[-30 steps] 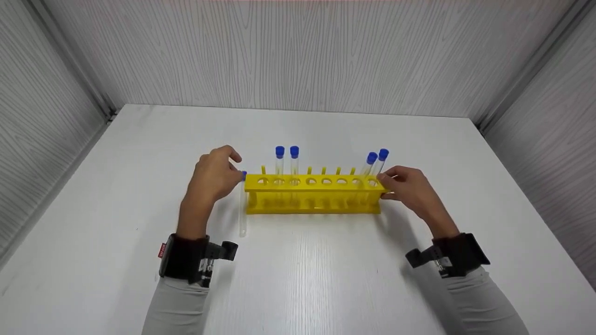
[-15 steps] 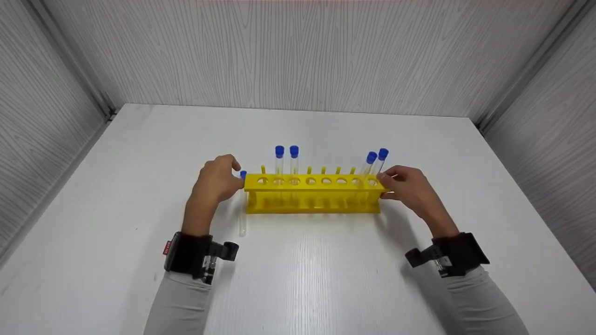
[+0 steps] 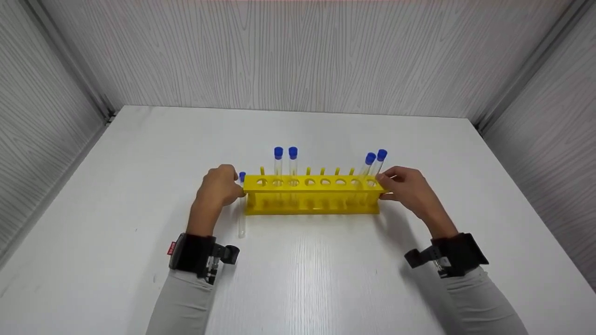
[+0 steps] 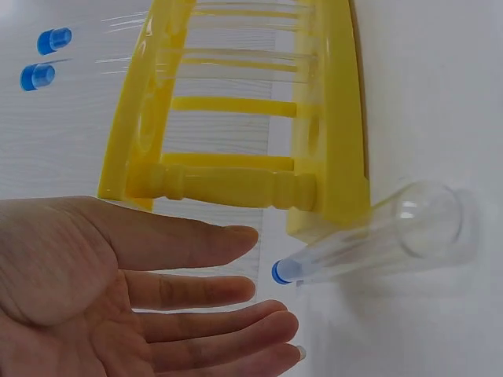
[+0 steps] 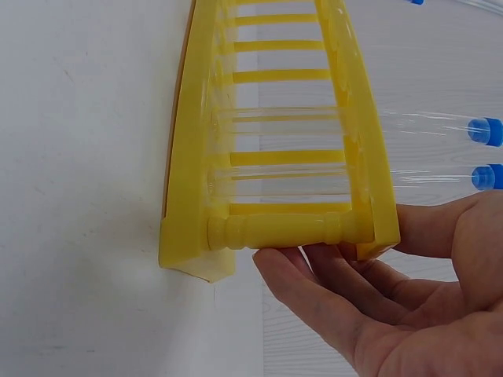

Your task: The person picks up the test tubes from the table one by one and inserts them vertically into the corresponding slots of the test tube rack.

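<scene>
A yellow test tube rack (image 3: pixel 312 190) stands on the white table. My right hand (image 3: pixel 406 187) grips its right end; in the right wrist view the thumb lies along the top plate and the fingers curl in under it by the turned end post (image 5: pixel 283 229). Beside the rack's left end lies a clear test tube (image 3: pixel 241 225), its blue cap pointing away from me. My left hand (image 3: pixel 216 187) is right next to that tube and the rack's end. The left wrist view shows its thumb and fingers (image 4: pixel 208 290) extended, with nothing between them.
Two blue-capped tubes (image 3: pixel 293 163) stand upright in the rack's left part. Two more capped tubes (image 3: pixel 368 164) lean to the right in its right end holes. Wood-grained panels (image 3: pixel 298 56) enclose the table at the back and both sides.
My left hand has moved slightly toward me, from the lying tube's cap down along the rack's left end. The right hand, rack and tubes have stayed in place.
</scene>
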`<move>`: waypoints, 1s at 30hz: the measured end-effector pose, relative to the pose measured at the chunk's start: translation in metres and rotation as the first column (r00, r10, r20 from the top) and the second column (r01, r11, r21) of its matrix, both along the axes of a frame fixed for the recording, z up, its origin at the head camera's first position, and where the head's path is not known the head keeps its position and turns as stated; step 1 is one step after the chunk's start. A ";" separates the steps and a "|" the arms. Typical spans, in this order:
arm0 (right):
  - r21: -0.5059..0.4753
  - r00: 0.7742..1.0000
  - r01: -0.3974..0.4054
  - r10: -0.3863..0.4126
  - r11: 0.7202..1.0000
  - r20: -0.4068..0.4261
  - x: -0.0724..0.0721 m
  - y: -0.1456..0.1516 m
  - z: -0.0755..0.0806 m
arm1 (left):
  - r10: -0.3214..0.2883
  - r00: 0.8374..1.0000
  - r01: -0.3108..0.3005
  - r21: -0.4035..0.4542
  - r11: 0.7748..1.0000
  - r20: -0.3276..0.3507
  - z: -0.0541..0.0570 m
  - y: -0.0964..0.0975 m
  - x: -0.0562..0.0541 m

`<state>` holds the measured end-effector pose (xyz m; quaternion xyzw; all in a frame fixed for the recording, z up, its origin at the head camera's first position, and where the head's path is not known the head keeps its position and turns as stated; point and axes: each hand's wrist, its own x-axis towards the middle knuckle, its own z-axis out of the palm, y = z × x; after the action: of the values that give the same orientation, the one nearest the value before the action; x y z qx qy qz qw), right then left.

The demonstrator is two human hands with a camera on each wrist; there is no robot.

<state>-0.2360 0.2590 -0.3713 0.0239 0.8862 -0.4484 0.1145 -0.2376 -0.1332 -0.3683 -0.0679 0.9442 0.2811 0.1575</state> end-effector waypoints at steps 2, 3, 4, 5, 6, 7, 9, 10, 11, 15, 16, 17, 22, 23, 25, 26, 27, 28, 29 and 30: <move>-0.006 1.000 -0.005 0.005 1.000 -0.005 0.000 0.000 0.000 | 0.001 1.000 -0.001 0.001 1.000 0.001 -0.002 0.000 0.000; -0.009 1.000 -0.007 0.007 1.000 -0.009 0.001 0.000 0.000 | 0.002 1.000 -0.002 0.003 1.000 -0.001 -0.003 0.000 0.000; -0.014 1.000 -0.010 0.010 1.000 -0.015 0.001 0.000 0.000 | 0.005 1.000 -0.005 0.006 1.000 -0.002 -0.004 0.000 0.000; -0.017 1.000 -0.013 0.013 1.000 -0.020 0.002 0.000 0.000 | 0.009 1.000 -0.009 0.010 1.000 -0.002 -0.005 0.001 0.000; -0.018 1.000 -0.017 0.017 1.000 -0.026 0.002 0.000 0.000 | 0.013 1.000 -0.013 0.015 1.000 -0.001 -0.006 0.001 0.000; -0.019 0.999 -0.020 0.020 1.000 -0.031 0.003 0.000 0.000 | 0.018 1.000 -0.018 0.022 1.000 0.000 -0.007 0.001 0.000; -0.021 0.999 -0.023 0.022 1.000 -0.036 0.004 0.000 0.000 | 0.027 1.000 -0.027 0.032 0.999 0.007 -0.009 0.001 0.000; -0.022 0.999 -0.024 0.023 0.999 -0.037 0.004 0.000 0.001 | 0.030 0.999 -0.031 0.035 0.999 0.012 -0.010 0.001 0.000; -0.021 0.999 -0.024 0.023 0.999 -0.037 0.004 0.000 0.001 | 0.034 0.999 -0.035 0.039 0.999 0.017 -0.011 0.000 0.000; -0.025 0.999 -0.022 0.021 0.999 -0.032 0.004 -0.001 0.001 | 0.036 0.999 -0.037 0.046 0.998 0.028 -0.013 0.000 -0.001; -0.025 0.999 -0.022 0.021 0.999 -0.032 0.004 0.000 0.001 | 0.037 0.999 -0.039 0.046 0.998 0.031 -0.013 0.000 -0.001; -0.025 0.999 -0.023 0.022 0.999 -0.033 0.004 0.000 0.001 | 0.039 0.999 -0.040 0.047 0.998 0.033 -0.014 0.000 -0.001; -0.026 0.999 -0.028 0.027 0.999 -0.039 0.004 0.001 0.001 | 0.042 0.998 -0.044 0.043 0.998 0.046 -0.014 0.000 -0.002; -0.026 0.999 -0.028 0.027 0.999 -0.038 0.004 0.000 0.001 | 0.042 0.998 -0.044 0.041 0.998 0.047 -0.014 0.000 -0.002; -0.025 0.999 -0.027 0.026 0.999 -0.037 0.004 0.000 0.001 | 0.044 0.998 -0.046 0.039 0.998 0.050 -0.014 0.000 -0.002; -0.025 0.999 -0.027 0.026 0.999 -0.035 0.004 0.000 0.001 | 0.046 0.998 -0.048 0.039 0.998 0.052 -0.014 0.000 -0.002; -0.026 0.999 -0.026 0.025 0.999 -0.034 0.004 0.000 0.001 | 0.048 0.997 -0.050 0.040 0.998 0.054 -0.014 0.001 -0.002; -0.027 0.999 -0.025 0.024 0.999 -0.032 0.005 0.000 0.001 | 0.050 0.997 -0.052 0.040 0.998 0.056 -0.014 0.001 -0.001; -0.027 0.999 -0.025 0.024 0.999 -0.031 0.005 0.000 0.001 | 0.052 0.997 -0.054 0.039 0.998 0.057 -0.014 0.001 -0.001; -0.028 0.999 -0.024 0.023 0.999 -0.030 0.005 0.000 0.001 | 0.053 0.997 -0.055 0.039 0.998 0.057 -0.015 0.001 -0.001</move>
<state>-0.2314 0.2586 -0.3699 0.0050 0.8816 -0.4597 0.1068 -0.2387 -0.1319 -0.3829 -0.0980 0.9314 0.3023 0.1777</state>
